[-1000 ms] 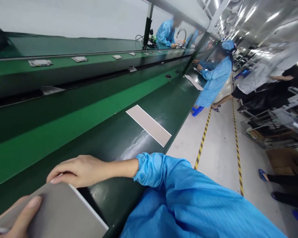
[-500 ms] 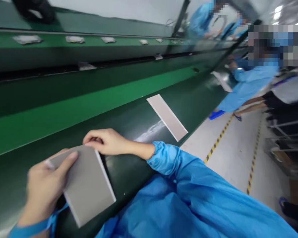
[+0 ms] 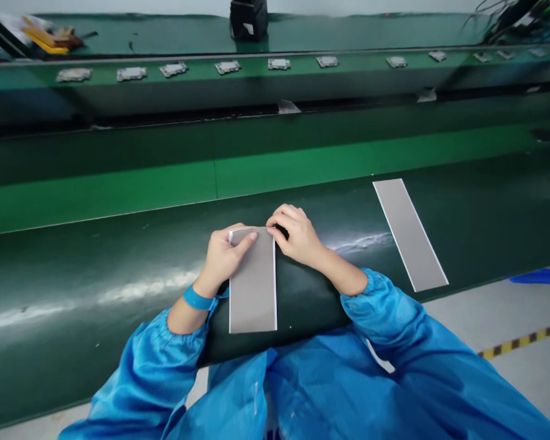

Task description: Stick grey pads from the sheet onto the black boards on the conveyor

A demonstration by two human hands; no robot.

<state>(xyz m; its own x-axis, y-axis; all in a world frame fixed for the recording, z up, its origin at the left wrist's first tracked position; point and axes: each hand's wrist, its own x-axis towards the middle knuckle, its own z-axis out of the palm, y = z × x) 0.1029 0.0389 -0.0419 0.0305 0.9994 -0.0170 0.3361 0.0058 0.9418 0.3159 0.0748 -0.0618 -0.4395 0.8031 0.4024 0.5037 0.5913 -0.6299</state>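
A flat grey rectangular sheet with white side edges (image 3: pixel 253 287) is held in front of me, above the near part of the green work surface (image 3: pixel 119 263). My left hand (image 3: pixel 227 253) grips its upper left, thumb on the front face and fingers behind. At the top right corner, my right hand (image 3: pixel 297 235) has thumb and index finger pinched on the sheet's corner. The other right fingers are curled. A second grey sheet with white edges (image 3: pixel 411 235) lies flat on the surface to the right, apart from both hands.
Several small pale wrapped parts (image 3: pixel 228 67) sit in a row along a green ledge at the back. Behind it stand a black box (image 3: pixel 249 21) and a yellow item (image 3: pixel 43 38) at far left. A blue object (image 3: pixel 538 276) shows beyond the right table edge.
The head view has swung left and levelled, so the co-workers and aisle on the right have left the picture. Both hands remain on the same sheet, the right one still at its top right corner.
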